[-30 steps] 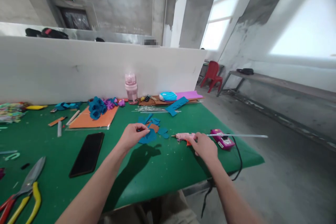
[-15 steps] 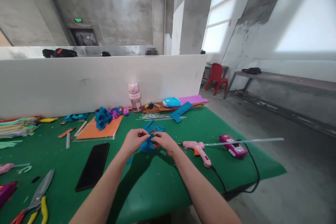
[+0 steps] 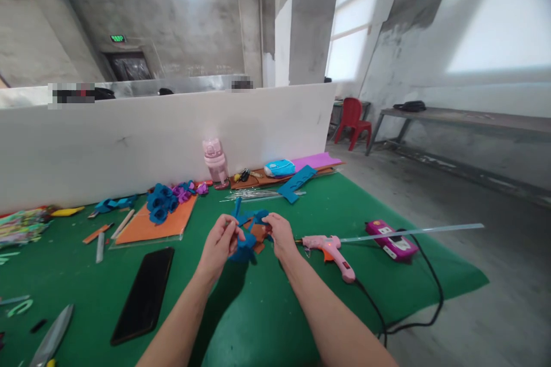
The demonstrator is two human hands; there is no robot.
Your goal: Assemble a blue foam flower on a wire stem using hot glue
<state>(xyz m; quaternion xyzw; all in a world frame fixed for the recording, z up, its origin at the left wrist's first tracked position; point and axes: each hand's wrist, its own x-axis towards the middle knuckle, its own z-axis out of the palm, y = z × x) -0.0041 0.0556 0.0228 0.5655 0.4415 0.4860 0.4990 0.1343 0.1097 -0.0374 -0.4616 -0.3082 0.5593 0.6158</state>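
Observation:
My right hand [image 3: 282, 235] pinches a small blue piece [image 3: 260, 217], which looks like felt or paper, at its fingertips. Just left of it, my left hand [image 3: 220, 242] is closed with thumb and fingers together; what it holds, if anything, cannot be made out. Between and below the hands lie more blue cut pieces [image 3: 244, 249] and an orange-brown piece [image 3: 258, 231] on the green table. To the right of my right hand rests a pink glue gun [image 3: 329, 246] with a long clear glue stick [image 3: 434, 232] in its back.
A black phone [image 3: 143, 293] and scissors [image 3: 55, 335] lie at left. Blue rolled flowers [image 3: 160, 202] sit on an orange sheet [image 3: 148, 229]. A pink bottle [image 3: 216, 163], wire stems [image 3: 245, 195] and a blue strip [image 3: 297, 183] are farther back. A purple box [image 3: 392, 241] and a cord are at right.
My hands have moved apart, uncovering the orange-brown piece. The right hand has lifted slightly with the blue piece. The view has shifted a little to the right.

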